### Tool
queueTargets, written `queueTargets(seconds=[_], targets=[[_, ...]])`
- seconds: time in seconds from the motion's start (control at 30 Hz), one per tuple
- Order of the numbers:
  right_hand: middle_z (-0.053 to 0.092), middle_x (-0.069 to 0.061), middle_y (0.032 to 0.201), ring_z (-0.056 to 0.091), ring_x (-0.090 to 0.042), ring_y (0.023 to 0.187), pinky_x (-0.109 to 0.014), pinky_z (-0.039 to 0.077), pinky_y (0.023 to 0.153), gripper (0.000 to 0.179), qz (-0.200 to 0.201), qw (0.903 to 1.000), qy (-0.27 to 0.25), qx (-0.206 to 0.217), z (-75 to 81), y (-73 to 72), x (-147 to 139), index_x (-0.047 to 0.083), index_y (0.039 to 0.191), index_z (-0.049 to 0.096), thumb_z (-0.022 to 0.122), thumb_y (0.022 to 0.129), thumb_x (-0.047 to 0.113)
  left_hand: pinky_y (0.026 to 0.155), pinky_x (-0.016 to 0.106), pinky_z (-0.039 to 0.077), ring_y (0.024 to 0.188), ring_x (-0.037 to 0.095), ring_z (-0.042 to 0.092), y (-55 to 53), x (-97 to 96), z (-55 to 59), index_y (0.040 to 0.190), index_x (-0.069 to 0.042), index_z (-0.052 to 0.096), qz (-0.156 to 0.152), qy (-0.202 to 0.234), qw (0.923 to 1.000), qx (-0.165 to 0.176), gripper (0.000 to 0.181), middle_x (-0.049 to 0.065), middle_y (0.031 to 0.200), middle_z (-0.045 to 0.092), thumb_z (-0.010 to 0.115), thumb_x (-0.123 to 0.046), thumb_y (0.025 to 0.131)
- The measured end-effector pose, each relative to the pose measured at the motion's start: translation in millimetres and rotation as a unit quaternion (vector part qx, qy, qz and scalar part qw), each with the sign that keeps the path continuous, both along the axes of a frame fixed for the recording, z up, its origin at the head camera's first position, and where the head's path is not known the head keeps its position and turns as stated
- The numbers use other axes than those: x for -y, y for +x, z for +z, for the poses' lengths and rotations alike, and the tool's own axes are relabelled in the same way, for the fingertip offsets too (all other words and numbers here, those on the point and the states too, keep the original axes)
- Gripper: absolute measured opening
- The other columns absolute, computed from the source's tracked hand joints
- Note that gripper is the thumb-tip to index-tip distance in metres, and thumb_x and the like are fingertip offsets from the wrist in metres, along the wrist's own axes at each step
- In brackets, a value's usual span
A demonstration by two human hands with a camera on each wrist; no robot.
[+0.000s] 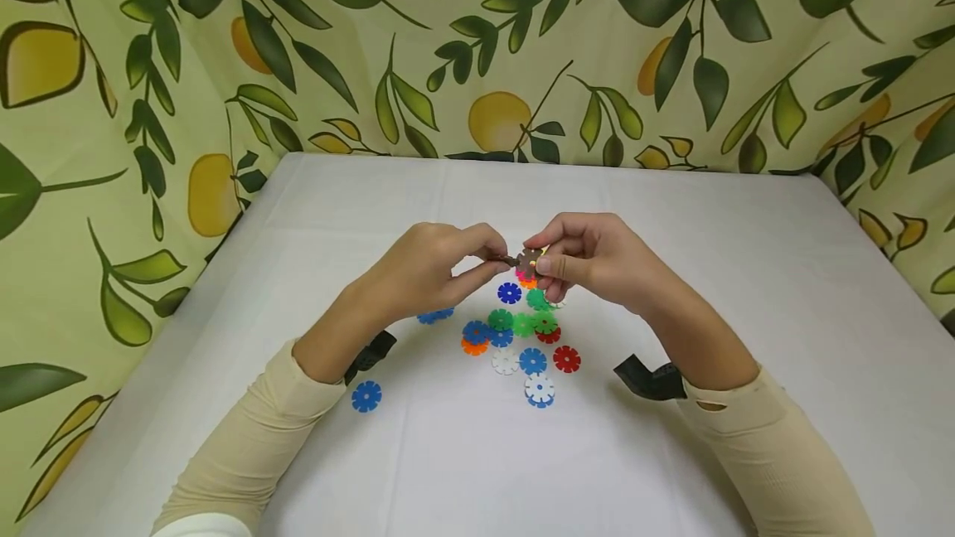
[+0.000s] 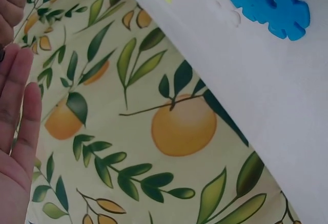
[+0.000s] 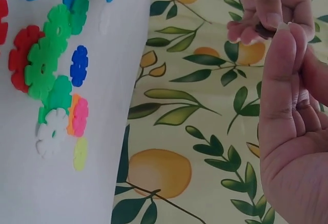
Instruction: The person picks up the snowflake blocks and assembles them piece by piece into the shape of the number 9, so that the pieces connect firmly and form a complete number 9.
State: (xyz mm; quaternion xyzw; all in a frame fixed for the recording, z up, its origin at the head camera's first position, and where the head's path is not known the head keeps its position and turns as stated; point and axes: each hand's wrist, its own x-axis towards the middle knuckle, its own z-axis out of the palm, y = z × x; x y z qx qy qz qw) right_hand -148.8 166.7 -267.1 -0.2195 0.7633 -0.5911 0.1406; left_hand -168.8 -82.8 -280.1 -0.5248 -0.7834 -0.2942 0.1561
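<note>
Above the pile, my right hand (image 1: 600,259) pinches a brown notched disc (image 1: 530,263) between thumb and fingers, its flat face toward the head camera. From the other side my left hand (image 1: 421,268) pinches a second brown disc (image 1: 510,260), seen edge-on. The two discs meet at their edges; how deep the notches sit in each other I cannot tell. In the right wrist view, a dark brown piece (image 3: 264,30) shows at the left fingertips, while the right hand (image 3: 287,116) mostly hides its own disc. Only part of the left hand (image 2: 15,126) appears in the left wrist view.
Notched discs in several colours lie on the white table (image 1: 448,454) below the hands, including a red disc (image 1: 567,359), a dark blue disc (image 1: 510,293) and a white disc (image 1: 505,361). One blue disc (image 1: 366,396) lies apart, near the left forearm. A fruit-patterned cloth (image 1: 500,118) hangs behind.
</note>
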Motion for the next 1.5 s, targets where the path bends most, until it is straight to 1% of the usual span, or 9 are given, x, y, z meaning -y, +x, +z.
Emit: queueTargets(seconds=[0.3, 0.5, 0.7, 0.83, 1.0, 1.07, 1.27, 1.33, 1.5], targets=[[0.068, -0.027, 0.086, 0.068, -0.027, 0.066, -0.037, 0.06, 0.069, 0.018, 0.004, 0.9997, -0.02, -0.013, -2.9, 9.8, 1, -0.012, 0.11, 0.061, 0.064, 0.093, -0.009, 0.051, 0.019, 0.042, 0.059, 0.008, 0.061, 5.4, -4.3, -1.3, 0.094, -0.007, 0.064, -0.013, 0.023, 0.9969, -0.074, 0.017, 0.0, 0.089, 0.076, 0.079, -0.007, 0.087], [0.069, -0.02, 0.082, 0.067, -0.028, 0.065, -0.036, 0.06, 0.067, 0.018, 0.01, 0.9992, -0.022, -0.031, 1.1, 17.3, 5, -0.012, 0.109, 0.062, 0.065, 0.092, -0.009, 0.047, 0.02, 0.039, 0.049, 0.009, 0.051, 14.1, -6.5, 2.2, 0.087, -0.006, 0.063, -0.01, 0.042, 0.9929, -0.111, 0.014, 0.0, 0.076, 0.072, 0.077, -0.003, 0.085], [0.069, -0.02, 0.082, 0.067, -0.027, 0.064, -0.036, 0.06, 0.066, 0.016, 0.015, 0.9984, -0.031, -0.044, 2.8, 21.5, 7, -0.013, 0.108, 0.061, 0.064, 0.092, -0.01, 0.049, 0.02, 0.042, 0.047, 0.009, 0.046, 18.4, -7.8, 4.1, 0.085, -0.006, 0.062, -0.009, 0.049, 0.9901, -0.131, 0.014, -0.001, 0.07, 0.068, 0.076, -0.001, 0.085], [0.07, -0.02, 0.085, 0.069, -0.027, 0.066, -0.037, 0.06, 0.067, 0.018, 0.013, 0.9981, -0.038, -0.047, 2.6, 20.6, 7, -0.013, 0.11, 0.061, 0.063, 0.092, -0.011, 0.05, 0.019, 0.042, 0.05, 0.009, 0.051, 20.6, -5.1, 6.6, 0.09, -0.005, 0.062, -0.002, 0.046, 0.9917, -0.12, 0.016, 0.0, 0.075, 0.071, 0.077, -0.003, 0.086], [0.071, -0.017, 0.086, 0.07, -0.028, 0.069, -0.039, 0.06, 0.07, 0.023, 0.009, 0.9972, -0.048, -0.056, 2.2, 18.5, 7, -0.009, 0.116, 0.058, 0.063, 0.093, -0.009, 0.065, 0.019, 0.053, 0.074, 0.009, 0.07, 21.8, 2.2, 14.8, 0.103, -0.007, 0.063, 0.008, 0.019, 0.9974, -0.069, 0.021, 0.0, 0.093, 0.075, 0.078, -0.01, 0.088], [0.071, -0.017, 0.086, 0.07, -0.028, 0.069, -0.039, 0.06, 0.071, 0.025, 0.008, 0.997, -0.053, -0.056, 1.0, 18.2, 8, -0.007, 0.117, 0.056, 0.064, 0.094, -0.007, 0.068, 0.02, 0.054, 0.082, 0.01, 0.072, 22.1, 5.4, 17.3, 0.109, -0.008, 0.064, 0.016, 0.008, 0.9987, -0.048, 0.027, 0.001, 0.098, 0.076, 0.08, -0.015, 0.088], [0.072, -0.02, 0.089, 0.071, -0.028, 0.069, -0.038, 0.06, 0.07, 0.021, 0.003, 0.9955, -0.068, -0.066, -3.4, 18.6, 13, -0.006, 0.108, 0.053, 0.066, 0.092, -0.008, 0.061, 0.021, 0.05, 0.078, 0.013, 0.072, 25.1, 7.0, 18.7, 0.128, -0.008, 0.063, 0.065, -0.027, 0.9973, -0.017, 0.059, 0.002, 0.1, 0.076, 0.084, -0.037, 0.081], [0.072, -0.02, 0.09, 0.071, -0.028, 0.069, -0.039, 0.06, 0.069, 0.02, 0.009, 0.9947, -0.072, -0.073, -4.8, 18.9, 14, -0.006, 0.106, 0.053, 0.066, 0.091, -0.009, 0.066, 0.021, 0.052, 0.082, 0.012, 0.072, 25.7, 5.7, 18.5, 0.126, -0.008, 0.065, 0.071, -0.035, 0.9968, -0.013, 0.058, 0.001, 0.1, 0.076, 0.083, -0.04, 0.081], [0.072, -0.017, 0.088, 0.071, -0.03, 0.071, -0.04, 0.06, 0.069, 0.015, 0.042, 0.9922, -0.078, -0.087, -8.7, 17.9, 17, -0.007, 0.107, 0.056, 0.064, 0.095, -0.007, 0.074, 0.019, 0.053, 0.087, 0.005, 0.07, 26.0, 4.6, 18.0, 0.111, -0.01, 0.074, 0.058, -0.028, 0.9979, -0.006, 0.037, -0.004, 0.097, 0.075, 0.083, -0.033, 0.084]])
